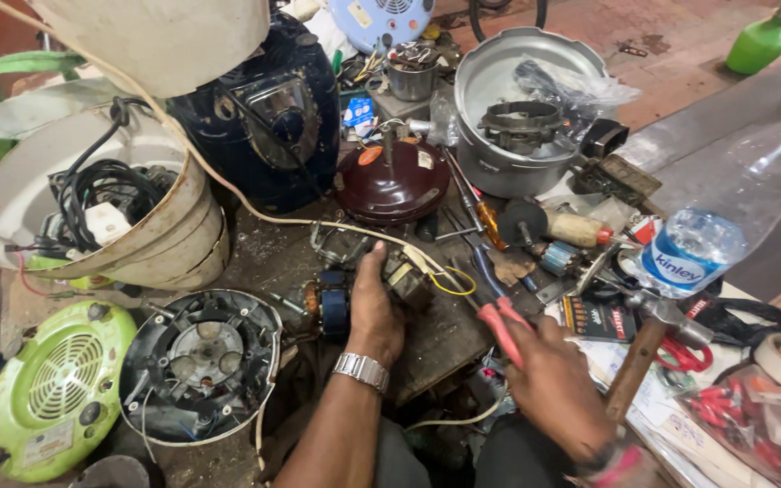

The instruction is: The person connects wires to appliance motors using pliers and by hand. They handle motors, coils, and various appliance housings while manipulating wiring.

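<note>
I see a dark, grimy workbench crowded with parts; beyond it, reddish brick paving and a grey concrete strip, in even light.

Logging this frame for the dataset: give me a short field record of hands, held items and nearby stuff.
setting: cluttered repair bench
left hand: gripping a small motor, watch on wrist
right hand: holding red-handled pliers
wire: cream cable running to the motor
left of hands: black round housing, green fan cover
behind: maroon dome, metal pot
right: hammer, plastic bottle
</note>
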